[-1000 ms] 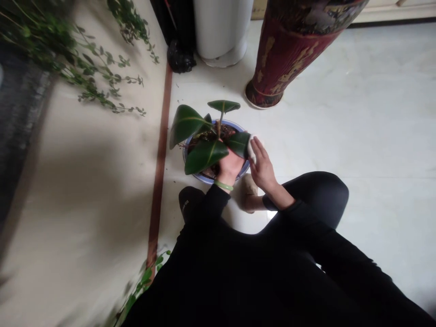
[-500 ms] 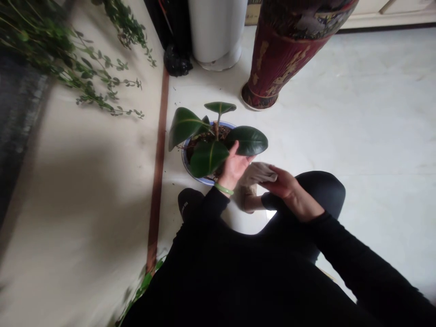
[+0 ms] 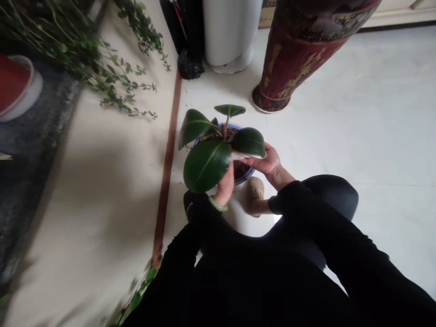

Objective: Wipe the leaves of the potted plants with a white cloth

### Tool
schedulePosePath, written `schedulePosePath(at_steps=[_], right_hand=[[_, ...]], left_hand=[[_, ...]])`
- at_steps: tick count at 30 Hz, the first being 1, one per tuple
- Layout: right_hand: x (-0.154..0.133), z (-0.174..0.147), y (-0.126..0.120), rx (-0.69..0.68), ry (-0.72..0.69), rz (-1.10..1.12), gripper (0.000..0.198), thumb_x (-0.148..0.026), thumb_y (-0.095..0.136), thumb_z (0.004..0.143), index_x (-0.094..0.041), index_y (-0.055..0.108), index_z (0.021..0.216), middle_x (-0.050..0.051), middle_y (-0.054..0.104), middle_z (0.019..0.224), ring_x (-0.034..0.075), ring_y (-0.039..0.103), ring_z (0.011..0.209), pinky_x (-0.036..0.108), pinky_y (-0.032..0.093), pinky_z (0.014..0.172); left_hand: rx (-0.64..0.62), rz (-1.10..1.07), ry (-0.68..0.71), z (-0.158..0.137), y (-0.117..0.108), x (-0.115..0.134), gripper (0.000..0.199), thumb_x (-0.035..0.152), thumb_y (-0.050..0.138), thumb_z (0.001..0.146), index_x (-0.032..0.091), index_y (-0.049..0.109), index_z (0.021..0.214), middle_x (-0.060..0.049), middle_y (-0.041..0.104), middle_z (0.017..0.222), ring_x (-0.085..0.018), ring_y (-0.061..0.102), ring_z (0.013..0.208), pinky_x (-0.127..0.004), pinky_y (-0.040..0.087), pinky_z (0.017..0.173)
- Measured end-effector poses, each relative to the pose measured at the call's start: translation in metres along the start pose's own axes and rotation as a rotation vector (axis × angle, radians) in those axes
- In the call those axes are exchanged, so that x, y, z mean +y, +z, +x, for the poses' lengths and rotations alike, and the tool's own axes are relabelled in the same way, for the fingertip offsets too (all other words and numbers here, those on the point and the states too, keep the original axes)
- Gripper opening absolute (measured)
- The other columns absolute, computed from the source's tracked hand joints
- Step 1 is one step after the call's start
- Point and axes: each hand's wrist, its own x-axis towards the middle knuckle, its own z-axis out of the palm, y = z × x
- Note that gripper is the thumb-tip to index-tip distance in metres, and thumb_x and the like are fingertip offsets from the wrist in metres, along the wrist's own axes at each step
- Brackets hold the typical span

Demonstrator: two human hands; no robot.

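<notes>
A potted plant with broad, glossy dark green leaves stands on the floor in a blue-rimmed pot (image 3: 250, 174). My right hand (image 3: 269, 160) is at the underside of the right-hand leaf (image 3: 249, 141), fingers bent around a pale cloth (image 3: 241, 156). Only a thin strip of that cloth shows below the leaf's edge; the rest is hidden. My left hand (image 3: 226, 186), with a green bangle (image 3: 218, 204) at the wrist, reaches up beneath the large front leaf (image 3: 207, 165). That leaf covers its fingers, so what they touch cannot be seen.
A tall dark red vase (image 3: 289, 63) stands beyond the pot, beside a white cylinder (image 3: 230, 34) and a black plastic bag (image 3: 190, 64). The wall with its brown baseboard (image 3: 167, 168) runs close on the left. Trailing vines (image 3: 119, 86) hang from a dark ledge (image 3: 34, 150).
My right hand has carried the cloth leftward and up under the right leaf. My left hand has dropped from that leaf to below the front leaf, which now sits raised. The view has shifted slightly.
</notes>
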Motion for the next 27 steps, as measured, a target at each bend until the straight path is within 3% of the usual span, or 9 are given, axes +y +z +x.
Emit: schedulePosePath(at_steps=[2, 4, 7, 9, 12, 16, 21, 24, 27], right_hand=[[0.001, 0.000, 0.003, -0.023, -0.026, -0.017, 0.073, -0.055, 0.044, 0.095, -0.012, 0.064, 0.149, 0.019, 0.076, 0.145, 0.037, 0.065, 0.142, 0.074, 0.042, 0.125], [-0.002, -0.002, 0.008, -0.036, -0.067, -0.048, 0.077, -0.060, 0.044, 0.094, -0.012, 0.064, 0.151, 0.019, 0.075, 0.146, 0.037, 0.064, 0.143, 0.074, 0.041, 0.126], [-0.009, -0.008, 0.019, -0.054, -0.148, -0.122, 0.078, -0.067, 0.047, 0.092, -0.018, 0.069, 0.148, 0.015, 0.075, 0.147, 0.036, 0.062, 0.145, 0.070, 0.040, 0.129], [-0.014, -0.014, 0.025, -0.068, -0.190, -0.159, 0.073, -0.066, 0.048, 0.092, -0.022, 0.072, 0.145, 0.013, 0.075, 0.147, 0.034, 0.061, 0.147, 0.067, 0.040, 0.131], [-0.024, -0.025, 0.023, -0.043, -0.201, -0.151, 0.064, -0.058, 0.048, 0.094, -0.023, 0.075, 0.140, 0.012, 0.076, 0.146, 0.034, 0.060, 0.148, 0.067, 0.040, 0.130], [-0.047, -0.047, 0.008, 0.073, -0.172, -0.133, 0.052, -0.056, 0.055, 0.096, -0.024, 0.080, 0.128, 0.011, 0.077, 0.146, 0.037, 0.061, 0.149, 0.073, 0.045, 0.124], [-0.092, -0.080, -0.011, 0.167, -0.160, -0.099, 0.052, -0.049, 0.038, 0.108, -0.023, 0.082, 0.121, 0.006, 0.071, 0.157, 0.028, 0.070, 0.141, 0.061, 0.056, 0.109], [-0.115, -0.090, -0.023, 0.180, -0.163, -0.094, 0.055, -0.044, 0.032, 0.107, -0.026, 0.081, 0.125, 0.001, 0.069, 0.159, 0.021, 0.071, 0.138, 0.052, 0.058, 0.100], [-0.130, -0.084, -0.038, 0.159, -0.208, -0.069, 0.045, -0.046, 0.046, 0.102, -0.029, 0.083, 0.122, -0.001, 0.068, 0.160, 0.024, 0.067, 0.145, 0.050, 0.059, 0.098]], left_hand=[[-0.023, 0.095, 0.058, 0.003, -0.009, 0.011, 0.068, 0.078, 0.055, 0.103, 0.024, 0.073, 0.141, -0.015, 0.068, 0.158, -0.039, 0.044, 0.167, -0.066, 0.031, 0.143], [-0.114, 0.211, 0.183, 0.015, -0.009, 0.029, 0.062, 0.069, 0.054, 0.108, 0.027, 0.068, 0.151, -0.009, 0.063, 0.165, -0.034, 0.043, 0.168, -0.060, 0.028, 0.146], [-0.262, 0.384, 0.431, 0.042, 0.004, 0.049, 0.058, 0.059, 0.046, 0.113, 0.032, 0.056, 0.164, -0.001, 0.057, 0.172, -0.029, 0.033, 0.173, -0.059, 0.024, 0.147], [-0.316, 0.461, 0.509, 0.057, 0.015, 0.051, 0.060, 0.057, 0.046, 0.113, 0.029, 0.053, 0.166, -0.002, 0.050, 0.177, -0.032, 0.027, 0.175, -0.060, 0.018, 0.148], [-0.370, 0.536, 0.518, 0.063, 0.023, 0.046, 0.059, 0.054, 0.043, 0.114, 0.025, 0.052, 0.165, -0.002, 0.042, 0.182, -0.036, 0.023, 0.176, -0.060, 0.014, 0.148], [-0.365, 0.508, 0.506, 0.056, 0.022, 0.041, 0.058, 0.048, 0.041, 0.114, 0.032, 0.046, 0.170, 0.006, 0.039, 0.183, -0.029, 0.021, 0.177, -0.055, 0.019, 0.148], [-0.366, 0.553, 0.536, 0.053, 0.017, 0.037, 0.064, 0.049, 0.039, 0.114, 0.022, 0.041, 0.172, -0.003, 0.027, 0.188, -0.033, 0.022, 0.177, -0.056, 0.014, 0.148], [-0.429, 0.560, 0.570, 0.050, 0.008, 0.027, 0.067, 0.053, 0.047, 0.112, 0.026, 0.041, 0.173, -0.001, 0.026, 0.188, -0.036, 0.019, 0.177, -0.059, 0.011, 0.148], [-0.481, 0.412, 0.423, 0.046, -0.006, 0.007, 0.069, 0.054, 0.057, 0.109, 0.026, 0.047, 0.171, -0.003, 0.033, 0.186, -0.035, 0.020, 0.177, -0.058, 0.011, 0.149]])
